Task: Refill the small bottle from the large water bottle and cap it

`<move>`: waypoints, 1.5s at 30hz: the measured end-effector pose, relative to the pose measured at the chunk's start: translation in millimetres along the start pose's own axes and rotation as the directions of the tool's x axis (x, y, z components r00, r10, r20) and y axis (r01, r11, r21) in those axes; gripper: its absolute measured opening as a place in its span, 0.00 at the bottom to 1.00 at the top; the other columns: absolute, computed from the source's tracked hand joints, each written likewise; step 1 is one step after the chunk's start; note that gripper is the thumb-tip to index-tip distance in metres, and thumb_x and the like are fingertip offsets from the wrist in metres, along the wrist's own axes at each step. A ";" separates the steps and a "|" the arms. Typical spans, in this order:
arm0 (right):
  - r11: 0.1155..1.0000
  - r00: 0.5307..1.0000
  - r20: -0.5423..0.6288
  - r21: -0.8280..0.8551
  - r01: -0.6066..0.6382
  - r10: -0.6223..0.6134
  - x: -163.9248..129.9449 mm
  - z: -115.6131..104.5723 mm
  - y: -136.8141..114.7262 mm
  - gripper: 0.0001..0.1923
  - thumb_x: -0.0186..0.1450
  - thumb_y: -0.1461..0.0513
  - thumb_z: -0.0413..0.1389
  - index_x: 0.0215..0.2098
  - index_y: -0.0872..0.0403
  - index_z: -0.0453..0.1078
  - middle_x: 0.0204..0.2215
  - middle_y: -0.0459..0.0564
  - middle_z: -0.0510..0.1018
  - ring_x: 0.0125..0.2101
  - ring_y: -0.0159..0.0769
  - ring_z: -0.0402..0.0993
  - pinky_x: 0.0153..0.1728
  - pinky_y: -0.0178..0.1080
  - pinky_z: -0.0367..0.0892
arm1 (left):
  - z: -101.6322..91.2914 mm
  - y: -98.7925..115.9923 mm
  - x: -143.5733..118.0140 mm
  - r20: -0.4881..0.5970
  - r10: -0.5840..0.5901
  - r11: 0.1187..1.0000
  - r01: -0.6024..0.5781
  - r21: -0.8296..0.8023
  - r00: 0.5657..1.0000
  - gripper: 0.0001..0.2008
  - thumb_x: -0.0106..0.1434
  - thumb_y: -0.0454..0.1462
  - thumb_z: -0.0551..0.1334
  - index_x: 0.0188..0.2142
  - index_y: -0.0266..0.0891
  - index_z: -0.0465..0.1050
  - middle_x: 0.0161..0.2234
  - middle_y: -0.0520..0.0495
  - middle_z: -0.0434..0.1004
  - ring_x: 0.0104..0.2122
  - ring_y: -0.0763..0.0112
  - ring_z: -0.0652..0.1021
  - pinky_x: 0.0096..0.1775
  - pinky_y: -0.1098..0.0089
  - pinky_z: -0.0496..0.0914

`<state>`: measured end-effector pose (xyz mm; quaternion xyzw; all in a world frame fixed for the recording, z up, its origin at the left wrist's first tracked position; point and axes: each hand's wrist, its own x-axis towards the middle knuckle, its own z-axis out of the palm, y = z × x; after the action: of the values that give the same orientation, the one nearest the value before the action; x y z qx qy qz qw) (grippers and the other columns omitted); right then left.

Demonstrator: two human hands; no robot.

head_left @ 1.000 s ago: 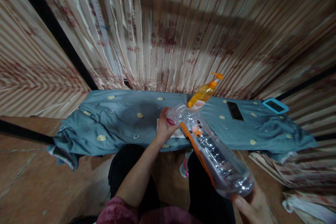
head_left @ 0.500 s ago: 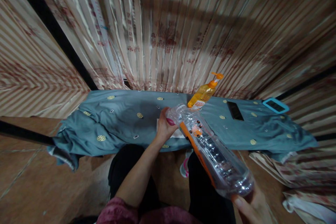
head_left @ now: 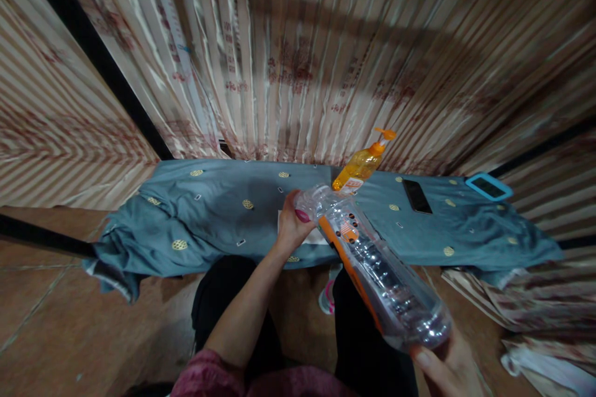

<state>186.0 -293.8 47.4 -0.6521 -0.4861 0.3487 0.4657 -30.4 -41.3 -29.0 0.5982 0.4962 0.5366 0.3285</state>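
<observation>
Striped, shiny curtains (head_left: 298, 56) hang behind a low table (head_left: 218, 211) draped in a blue-grey cloth dotted with small gold motifs, seen from above a seated person's dark-clad knees over a brown tiled floor (head_left: 69, 329). A large clear plastic bottle (head_left: 377, 267) with an orange label strip is held tilted across the person's lap, its base low at the right and its neck raised over the table's front edge. The right hand (head_left: 447, 369), partly cut off by the frame, grips the bottle's base, its thumb pressed on the plastic. The left hand (head_left: 294, 226), pink nail showing, has its fingers clenched around the bottle's neck; the mouth itself is hidden behind them. On the table just beyond stands an orange pump bottle (head_left: 361, 166), near the curtains. To its right lie a dark phone (head_left: 416, 196) and, well apart at the far corner, a phone in a blue case (head_left: 488, 187). A white paper (head_left: 316, 237) lies beneath the left hand.
</observation>
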 end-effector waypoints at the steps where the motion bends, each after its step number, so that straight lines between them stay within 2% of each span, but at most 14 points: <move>1: 1.000 1.000 0.009 0.000 -0.006 0.006 0.3 0.0 -0.3 0.33 0.62 0.47 0.67 0.61 0.50 0.72 0.56 0.57 0.83 0.55 0.51 0.82 0.54 0.39 0.75 | 0.1 -0.2 0.0 0.000 -0.003 1.000 0.003 -0.001 1.000 0.45 0.44 0.43 0.82 0.58 0.40 0.66 0.52 0.38 0.81 0.50 0.49 0.84 0.51 0.54 0.80; 6: 1.000 0.999 -0.033 0.003 -0.018 0.018 -2.3 -2.1 -0.1 0.33 0.61 0.46 0.66 0.60 0.51 0.73 0.54 0.57 0.84 0.55 0.51 0.82 0.53 0.39 0.75 | 0.6 -0.5 0.0 0.006 -0.032 0.999 0.032 0.007 0.999 0.46 0.43 0.43 0.82 0.59 0.40 0.66 0.53 0.38 0.81 0.50 0.48 0.83 0.53 0.52 0.79; 11: 0.999 0.999 -0.033 -0.045 0.003 -0.005 -0.6 -1.6 -6.7 0.34 0.58 0.46 0.69 0.57 0.53 0.76 0.50 0.58 0.86 0.51 0.56 0.84 0.49 0.42 0.78 | 0.6 -0.7 0.1 -0.002 -0.003 1.000 0.003 0.001 1.000 0.44 0.43 0.42 0.81 0.58 0.40 0.66 0.53 0.38 0.80 0.51 0.49 0.83 0.53 0.53 0.79; 16: 0.999 0.998 -0.053 -0.027 -0.024 0.022 -0.4 3.5 -9.2 0.36 0.58 0.45 0.68 0.59 0.53 0.76 0.52 0.58 0.85 0.52 0.54 0.83 0.50 0.41 0.78 | 0.4 -0.4 0.1 -0.004 -0.004 1.000 0.004 0.009 1.000 0.44 0.44 0.41 0.81 0.58 0.39 0.66 0.52 0.38 0.81 0.49 0.50 0.84 0.53 0.53 0.79; 19: 0.999 0.996 -0.078 0.003 -0.037 0.037 -0.8 5.4 -9.3 0.37 0.57 0.45 0.69 0.59 0.54 0.76 0.52 0.59 0.85 0.52 0.56 0.83 0.50 0.43 0.78 | 0.0 0.0 0.1 -0.002 -0.002 1.000 0.002 0.005 1.000 0.44 0.43 0.41 0.81 0.58 0.39 0.66 0.53 0.38 0.81 0.50 0.49 0.84 0.53 0.52 0.79; 25: 1.000 0.999 -0.034 -0.023 -0.010 0.009 -0.6 -0.8 -5.8 0.35 0.56 0.46 0.70 0.57 0.54 0.78 0.50 0.59 0.86 0.50 0.57 0.84 0.48 0.43 0.79 | 0.2 -0.4 -0.2 -0.006 0.005 1.000 -0.005 0.008 1.000 0.41 0.45 0.41 0.80 0.57 0.40 0.67 0.53 0.38 0.81 0.50 0.49 0.83 0.52 0.53 0.79; 34: 0.999 0.997 -0.069 -0.030 -0.035 0.033 0.1 1.1 -6.0 0.35 0.54 0.45 0.71 0.54 0.54 0.79 0.46 0.58 0.87 0.46 0.56 0.86 0.45 0.43 0.80 | -0.4 -1.5 -0.4 0.006 -0.008 1.000 0.008 0.004 1.000 0.43 0.44 0.40 0.80 0.58 0.40 0.66 0.54 0.37 0.80 0.51 0.49 0.83 0.54 0.53 0.78; 38: 0.999 0.997 -0.063 0.003 -0.041 0.041 -3.3 0.3 -5.0 0.35 0.56 0.45 0.70 0.56 0.53 0.78 0.49 0.58 0.86 0.49 0.55 0.85 0.48 0.42 0.79 | -0.7 -1.8 -0.4 0.003 0.007 1.000 -0.007 -0.008 1.000 0.43 0.44 0.41 0.80 0.58 0.39 0.67 0.53 0.37 0.80 0.50 0.49 0.83 0.53 0.51 0.79; 45: 0.998 0.996 -0.073 -0.038 -0.053 0.050 -3.0 0.1 -1.8 0.37 0.58 0.43 0.67 0.58 0.54 0.76 0.51 0.58 0.85 0.52 0.55 0.83 0.51 0.43 0.77 | -0.1 -1.2 0.1 -0.011 0.010 1.000 -0.011 -0.011 1.000 0.41 0.44 0.41 0.80 0.56 0.41 0.68 0.53 0.39 0.80 0.51 0.49 0.83 0.54 0.49 0.78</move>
<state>184.5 -296.5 49.0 -0.6857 -0.4591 0.3269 0.4607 -30.8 -40.9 -30.1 0.5960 0.4920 0.5444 0.3261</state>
